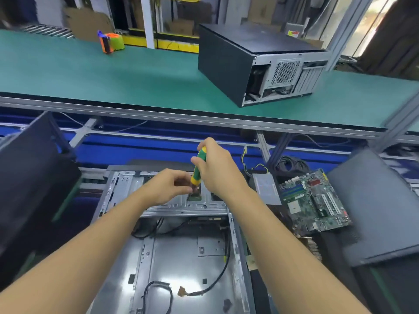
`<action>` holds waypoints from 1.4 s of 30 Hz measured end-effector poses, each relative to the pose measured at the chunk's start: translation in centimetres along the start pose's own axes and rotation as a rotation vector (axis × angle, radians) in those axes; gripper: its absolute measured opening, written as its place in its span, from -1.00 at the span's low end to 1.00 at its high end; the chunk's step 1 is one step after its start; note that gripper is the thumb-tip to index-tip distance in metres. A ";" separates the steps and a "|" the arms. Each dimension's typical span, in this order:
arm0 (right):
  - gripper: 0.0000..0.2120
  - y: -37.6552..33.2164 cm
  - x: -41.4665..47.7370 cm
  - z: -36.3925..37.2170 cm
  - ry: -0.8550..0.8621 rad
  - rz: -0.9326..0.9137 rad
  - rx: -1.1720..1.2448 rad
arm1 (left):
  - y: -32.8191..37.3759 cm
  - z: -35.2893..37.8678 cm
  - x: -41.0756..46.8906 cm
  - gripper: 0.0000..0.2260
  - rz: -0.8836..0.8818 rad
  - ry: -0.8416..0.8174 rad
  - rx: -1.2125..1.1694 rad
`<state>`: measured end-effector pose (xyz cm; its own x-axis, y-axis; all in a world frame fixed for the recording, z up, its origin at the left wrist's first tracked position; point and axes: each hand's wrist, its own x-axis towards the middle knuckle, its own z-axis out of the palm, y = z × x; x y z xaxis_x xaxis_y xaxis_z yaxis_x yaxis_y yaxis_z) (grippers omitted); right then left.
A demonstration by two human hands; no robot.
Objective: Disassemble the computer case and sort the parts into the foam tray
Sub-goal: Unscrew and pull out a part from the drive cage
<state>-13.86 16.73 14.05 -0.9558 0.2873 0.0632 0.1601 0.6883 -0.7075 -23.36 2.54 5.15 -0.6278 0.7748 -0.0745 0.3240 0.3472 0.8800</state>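
Observation:
An open metal computer case [167, 250] lies in front of me, gutted, with loose black cables on its floor. My right hand [217, 168] grips a green and yellow screwdriver [199, 165], held upright over the drive cage [181, 206] at the case's far end. My left hand [169, 185] is beside the tool's lower end, fingers curled and pinching near the tip; the tip itself is hidden. A removed motherboard [314, 201] and a grey power supply [266, 189] lie to the right of the case.
A second, closed black computer case [229, 62] sits on the green conveyor belt [90, 71] beyond, with an orange and green tape dispenser [111, 43] at far left. Dark panels [34, 177] lean at left; a dark panel [381, 211] lies at right.

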 end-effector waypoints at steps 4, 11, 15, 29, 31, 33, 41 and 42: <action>-0.82 -0.2 0.3 1.2 -0.038 0.000 -0.046 | -1.6 0.6 0.2 -0.79 -0.009 0.022 0.001; -0.80 0.7 0.6 1.6 -0.019 -0.005 -0.067 | -2.6 1.1 0.8 -0.83 -0.027 0.019 -0.038; -0.81 0.9 0.7 1.6 -0.023 -0.028 -0.081 | -2.7 1.1 0.9 -0.80 -0.027 0.008 -0.044; -0.81 0.0 1.2 -0.1 -0.187 -0.137 -0.295 | -3.5 0.2 0.0 -0.78 -0.039 -0.007 -0.141; -0.74 0.4 1.3 -0.3 -0.129 -0.123 -0.322 | -3.3 0.3 0.1 -0.76 -0.041 -0.024 -0.113; -0.70 0.6 1.2 0.0 -0.074 -0.124 -0.324 | -3.1 0.7 0.2 -0.77 -0.043 -0.007 -0.077; -0.69 0.1 0.8 0.9 -0.080 -0.187 -0.274 | -3.6 2.0 0.3 -0.83 -0.027 0.123 0.072; -0.70 -0.1 0.8 0.8 -0.115 -0.203 -0.283 | -3.6 1.9 0.2 -0.84 -0.027 0.125 0.068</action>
<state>-14.86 16.39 13.61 -0.9940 0.0598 0.0914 0.0105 0.8852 -0.4652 -23.32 2.47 1.01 -0.7186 0.6945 -0.0354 0.3501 0.4053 0.8445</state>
